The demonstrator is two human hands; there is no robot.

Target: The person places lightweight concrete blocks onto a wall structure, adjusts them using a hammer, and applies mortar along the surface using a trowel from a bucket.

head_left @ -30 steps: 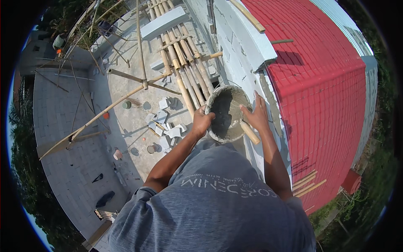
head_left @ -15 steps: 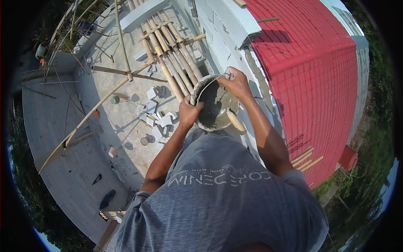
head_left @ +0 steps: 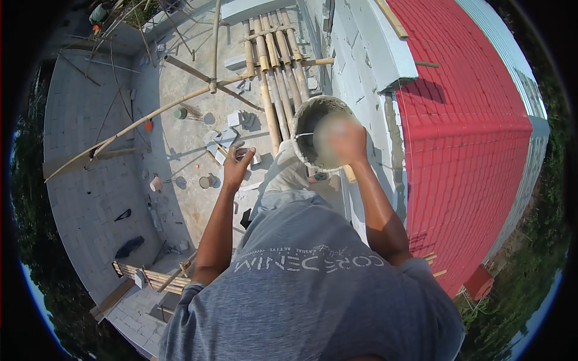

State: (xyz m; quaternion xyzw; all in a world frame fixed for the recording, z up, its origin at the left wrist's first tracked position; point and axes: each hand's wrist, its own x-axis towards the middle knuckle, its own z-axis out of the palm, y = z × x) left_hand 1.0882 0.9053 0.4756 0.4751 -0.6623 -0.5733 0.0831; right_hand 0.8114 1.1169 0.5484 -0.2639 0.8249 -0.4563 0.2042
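Note:
A round, mortar-smeared bucket (head_left: 299, 113) is in front of me, its mouth turned toward me. Grey residue coats the rim, and part of a thin wire handle (head_left: 304, 134) crosses the opening. My right hand (head_left: 350, 144) is at the bucket's right side, over the mouth. A blurred patch covers its fingers, so their grip is hidden. Just below that hand a short wooden handle (head_left: 350, 174) sticks out; its other end is out of sight. My left hand (head_left: 238, 161) is held off to the left, apart from the bucket, fingers spread and holding nothing.
Bamboo poles (head_left: 280, 78) lie lashed together beyond the bucket. A pale block wall (head_left: 346, 66) and a red tiled roof (head_left: 463, 156) stand at the right. Broken white blocks (head_left: 235, 119) lie on the floor below, and a long bamboo pole (head_left: 150, 107) slants across the left.
My left hand has let go of the bucket's rim and moved left. The right hand has come down over the bucket's mouth, and the bucket is tilted differently. The view has shifted.

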